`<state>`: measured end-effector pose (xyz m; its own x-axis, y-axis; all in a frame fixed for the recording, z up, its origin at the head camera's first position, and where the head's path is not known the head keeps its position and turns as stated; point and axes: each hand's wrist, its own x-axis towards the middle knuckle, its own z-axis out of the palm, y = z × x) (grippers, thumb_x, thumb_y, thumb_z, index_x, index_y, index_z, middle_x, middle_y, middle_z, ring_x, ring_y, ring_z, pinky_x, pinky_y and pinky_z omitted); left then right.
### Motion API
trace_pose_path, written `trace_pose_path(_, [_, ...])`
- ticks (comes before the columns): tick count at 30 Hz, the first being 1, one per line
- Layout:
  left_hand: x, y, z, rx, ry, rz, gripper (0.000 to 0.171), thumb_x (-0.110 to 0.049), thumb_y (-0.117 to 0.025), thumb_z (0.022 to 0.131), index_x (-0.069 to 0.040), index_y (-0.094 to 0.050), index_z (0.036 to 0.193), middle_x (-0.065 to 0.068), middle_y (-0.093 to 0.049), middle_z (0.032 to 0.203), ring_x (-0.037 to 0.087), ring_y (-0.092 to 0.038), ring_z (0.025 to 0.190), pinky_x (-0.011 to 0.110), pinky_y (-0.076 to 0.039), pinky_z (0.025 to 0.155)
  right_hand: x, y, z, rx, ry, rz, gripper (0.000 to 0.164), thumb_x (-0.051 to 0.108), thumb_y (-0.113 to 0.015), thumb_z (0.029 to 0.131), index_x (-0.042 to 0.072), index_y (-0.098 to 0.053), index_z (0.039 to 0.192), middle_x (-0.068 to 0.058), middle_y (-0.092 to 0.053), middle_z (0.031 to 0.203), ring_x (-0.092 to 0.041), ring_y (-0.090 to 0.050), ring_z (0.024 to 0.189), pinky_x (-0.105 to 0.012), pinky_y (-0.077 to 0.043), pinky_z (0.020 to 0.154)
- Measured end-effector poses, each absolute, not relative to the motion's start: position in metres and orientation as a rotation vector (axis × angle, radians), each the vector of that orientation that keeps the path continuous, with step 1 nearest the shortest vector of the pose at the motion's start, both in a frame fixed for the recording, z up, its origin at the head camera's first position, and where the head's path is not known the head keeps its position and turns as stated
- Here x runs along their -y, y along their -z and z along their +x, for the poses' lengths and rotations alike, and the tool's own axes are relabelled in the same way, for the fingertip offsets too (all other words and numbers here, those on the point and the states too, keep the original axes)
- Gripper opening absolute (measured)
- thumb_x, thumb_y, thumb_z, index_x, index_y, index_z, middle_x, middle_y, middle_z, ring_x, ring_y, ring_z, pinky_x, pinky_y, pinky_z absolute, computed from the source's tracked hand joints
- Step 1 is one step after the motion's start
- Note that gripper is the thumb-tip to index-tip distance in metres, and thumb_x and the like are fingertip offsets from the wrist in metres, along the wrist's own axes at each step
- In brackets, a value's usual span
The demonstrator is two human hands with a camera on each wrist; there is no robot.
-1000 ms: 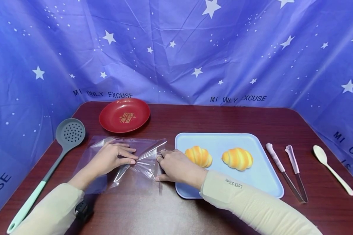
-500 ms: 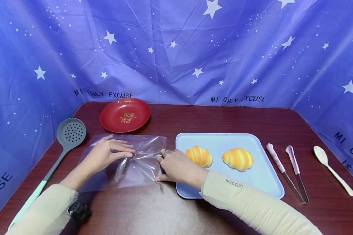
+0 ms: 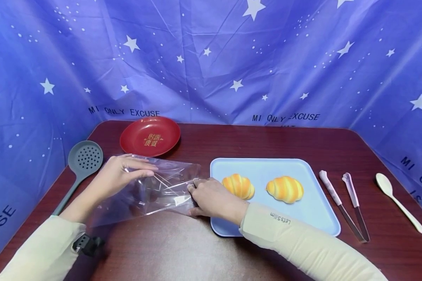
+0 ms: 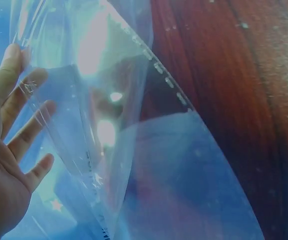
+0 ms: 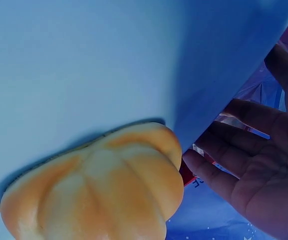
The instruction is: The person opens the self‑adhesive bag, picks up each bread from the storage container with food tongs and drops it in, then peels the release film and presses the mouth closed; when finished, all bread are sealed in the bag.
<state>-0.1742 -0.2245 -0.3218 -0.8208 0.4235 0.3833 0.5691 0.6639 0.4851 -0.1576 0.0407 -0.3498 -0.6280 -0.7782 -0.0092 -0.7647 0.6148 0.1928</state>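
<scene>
Table (image 3: 183,249), dark red and glossy, comes first, with a clear plastic bag (image 3: 165,187) lying on it, partly raised. The left hand (image 3: 121,175) has the film at the tips of its thumb and forefinger, apparently in a light pinch, its other fingers spread apart. The right hand (image 3: 214,199) presses down the bag's other end with loosely extended fingers, no pinch showing. To do this well, I'd judge, keep the right end anchored so the bag cannot slide, and have the left lift one layer only, slowly, since such thin film probably clings and creases. Against half a second ago, the left hand is higher and farther left, and the film at its fingers stands up more from the table, its near edge drawn inward; the right hand is where it was. Farther out, the blue tray (image 3: 260,166) with its two bread rolls (image 3: 285,189) and the red plate (image 3: 137,138) look unchanged.
</scene>
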Motion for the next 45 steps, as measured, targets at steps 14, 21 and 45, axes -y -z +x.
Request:
trace_pose_path(14, [0.204, 0.29, -0.172, 2.561, 0.807, -0.966, 0.02, -0.022, -0.074, 0.074, -0.024, -0.073, 0.094, -0.015, -0.068, 0.086, 0.005, -0.063, 0.085, 0.041, -0.033, 0.099, -0.042, 0.346, -0.159, 2.79, 0.282, 1.31, 0.069, 0.061, -0.055, 0.078, 0.006, -0.057, 0.12, -0.014, -0.057, 0.118, -0.024, -0.058, 0.102, -0.036, -0.047, 0.08])
trace_pose_path(21, [0.198, 0.289, -0.171, 2.47, 0.712, -1.004, 0.021, -0.018, -0.077, 0.071, -0.023, -0.074, 0.091, -0.014, -0.068, 0.085, 0.007, -0.061, 0.083, 0.034, -0.041, 0.085, -0.042, 0.346, -0.158, 2.778, 0.295, 1.304, 0.07, 0.061, -0.055, 0.079, 0.006, -0.056, 0.122, -0.013, -0.058, 0.116, -0.023, -0.057, 0.103, -0.036, -0.047, 0.08])
trace_pose_path(45, [0.22, 0.343, -0.165, 2.704, 0.752, -0.807, 0.02, -0.021, -0.072, 0.077, -0.024, -0.072, 0.097, -0.011, -0.069, 0.09, 0.018, -0.063, 0.095, 0.051, -0.031, 0.098, -0.039, 0.347, -0.156, 2.799, 0.308, 1.309, 0.067, 0.063, -0.054, 0.078, 0.008, -0.058, 0.118, -0.008, -0.06, 0.108, -0.019, -0.058, 0.096, -0.034, -0.047, 0.077])
